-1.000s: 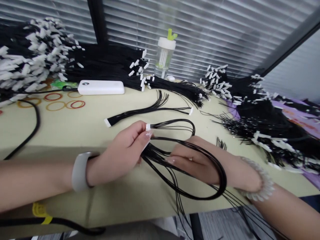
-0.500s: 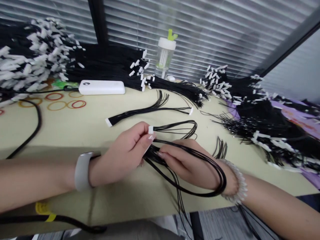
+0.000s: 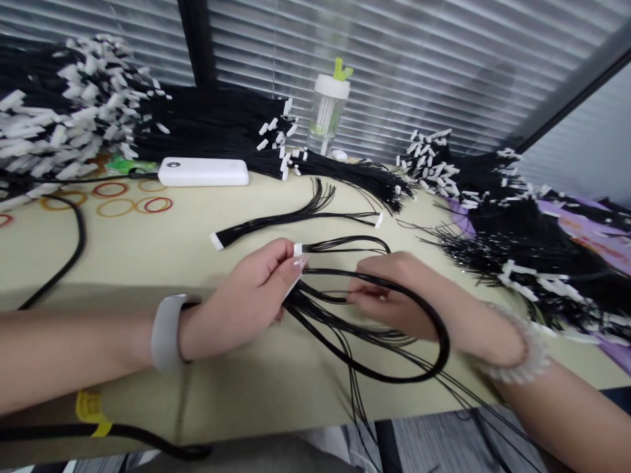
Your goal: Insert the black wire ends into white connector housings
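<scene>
Wire harness (image 3: pixel 345 247): left hand (image 3: pixel 246 299) is pinching its white connector (image 3: pixel 298 249), right hand (image 3: pixel 399 299) fingers are clamping black strands (image 3: pixel 320 310) over worktop (image 3: pixel 148 263); crossed loops are calling for slow pulling.

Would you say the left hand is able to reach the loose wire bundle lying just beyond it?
Probably yes for the path: bare table lies between the left hand and the wire bundle. But its fingers pinch a white connector, so they are occupied.
</scene>
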Action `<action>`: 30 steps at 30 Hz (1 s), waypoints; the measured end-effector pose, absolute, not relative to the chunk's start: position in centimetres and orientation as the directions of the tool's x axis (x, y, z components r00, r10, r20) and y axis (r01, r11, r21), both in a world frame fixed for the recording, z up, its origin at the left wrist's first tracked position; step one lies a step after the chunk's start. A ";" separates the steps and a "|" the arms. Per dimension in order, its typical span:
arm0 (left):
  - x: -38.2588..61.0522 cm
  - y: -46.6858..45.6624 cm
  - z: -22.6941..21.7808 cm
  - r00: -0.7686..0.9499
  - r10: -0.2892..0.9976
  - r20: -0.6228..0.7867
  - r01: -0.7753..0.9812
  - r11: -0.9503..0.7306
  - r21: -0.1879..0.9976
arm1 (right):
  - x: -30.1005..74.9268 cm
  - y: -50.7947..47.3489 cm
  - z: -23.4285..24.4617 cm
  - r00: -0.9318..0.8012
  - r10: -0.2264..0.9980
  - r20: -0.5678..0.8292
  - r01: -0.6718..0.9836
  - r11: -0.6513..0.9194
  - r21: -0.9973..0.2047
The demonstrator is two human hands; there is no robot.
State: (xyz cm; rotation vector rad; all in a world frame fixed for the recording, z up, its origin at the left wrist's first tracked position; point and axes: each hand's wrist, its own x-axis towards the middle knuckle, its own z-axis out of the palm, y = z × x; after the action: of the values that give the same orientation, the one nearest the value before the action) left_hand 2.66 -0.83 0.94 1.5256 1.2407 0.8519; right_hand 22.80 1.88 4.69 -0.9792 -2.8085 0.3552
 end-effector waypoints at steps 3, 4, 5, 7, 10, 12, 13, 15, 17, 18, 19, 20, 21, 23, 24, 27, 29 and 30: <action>2.6 -0.6 0.9 0.236 0.969 -0.071 0.298 -0.003 0.954 | 25.1 3.8 5.7 -0.586 0.802 0.119 0.701 0.574 -0.423; 2.6 -0.5 0.8 0.233 0.970 -0.071 0.297 -0.001 0.955 | 25.9 4.4 6.0 -0.489 0.857 0.165 0.729 0.505 -0.463; 2.6 -0.4 0.8 0.231 0.970 -0.070 0.296 -0.002 0.955 | 26.5 5.1 6.2 -0.385 0.893 0.233 0.728 0.449 -0.518; 2.6 -0.3 0.9 0.232 0.970 -0.071 0.302 -0.003 0.953 | 27.5 6.3 6.4 -0.193 0.915 0.355 0.628 0.393 -0.671; 2.7 -0.3 0.9 0.251 0.963 -0.095 0.317 0.011 0.948 | 28.1 7.5 6.6 0.008 0.909 0.417 0.282 0.398 -0.873; 2.7 -0.4 1.0 0.263 0.960 -0.101 0.319 0.012 0.948 | 27.9 7.7 6.7 0.087 0.916 0.393 0.115 0.382 -0.917; 2.7 -0.4 1.0 0.267 0.959 -0.097 0.316 0.008 0.949 | 27.6 7.6 6.7 0.112 0.916 0.386 0.077 0.379 -0.922; 2.7 -0.4 1.0 0.274 0.958 -0.088 0.307 0.000 0.952 | 26.9 6.9 6.5 0.083 0.917 0.390 0.068 0.385 -0.920; 2.7 -0.5 1.0 0.278 0.957 -0.085 0.296 -0.001 0.955 | 25.8 5.6 6.1 -0.055 0.912 0.406 0.112 0.410 -0.905; 2.6 -0.5 1.0 0.277 0.957 -0.085 0.291 0.001 0.957 | 25.3 4.9 5.9 -0.153 0.902 0.404 0.156 0.426 -0.891; 2.6 -0.5 1.0 0.274 0.958 -0.085 0.288 0.003 0.958 | 24.7 4.2 5.7 -0.247 0.885 0.395 0.216 0.448 -0.867; 2.6 -0.5 1.0 0.270 0.959 -0.084 0.285 0.004 0.959 | 24.1 3.5 5.4 -0.332 0.863 0.380 0.289 0.477 -0.830; 2.6 -0.5 1.0 0.269 0.960 -0.080 0.281 0.001 0.960 | 23.6 2.8 5.2 -0.405 0.839 0.363 0.371 0.514 -0.774; 2.6 -0.6 1.0 0.277 0.959 -0.067 0.265 -0.010 0.964 | 22.7 1.9 4.7 -0.497 0.782 0.377 0.501 0.613 -0.611; 2.6 -0.6 1.0 0.284 0.957 -0.061 0.255 -0.014 0.967 | 22.4 1.6 4.4 -0.524 0.749 0.405 0.540 0.660 -0.522; 2.7 -0.6 1.0 0.294 0.953 -0.070 0.242 -0.003 0.970 | 21.9 1.4 3.9 -0.574 0.660 0.485 0.568 0.747 -0.345; 2.7 -0.5 1.1 0.288 0.953 -0.096 0.255 0.021 0.967 | 21.9 1.5 3.7 -0.603 0.634 0.485 0.557 0.769 -0.313; 2.7 -0.5 1.2 0.286 0.952 -0.108 0.262 0.031 0.965 | 22.0 1.6 3.7 -0.616 0.626 0.479 0.549 0.777 -0.309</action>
State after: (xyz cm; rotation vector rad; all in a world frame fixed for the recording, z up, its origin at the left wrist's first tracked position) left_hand 2.75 -0.48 1.22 1.4663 1.1907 0.7982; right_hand 22.02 1.59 3.66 -0.8733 -2.3902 0.1758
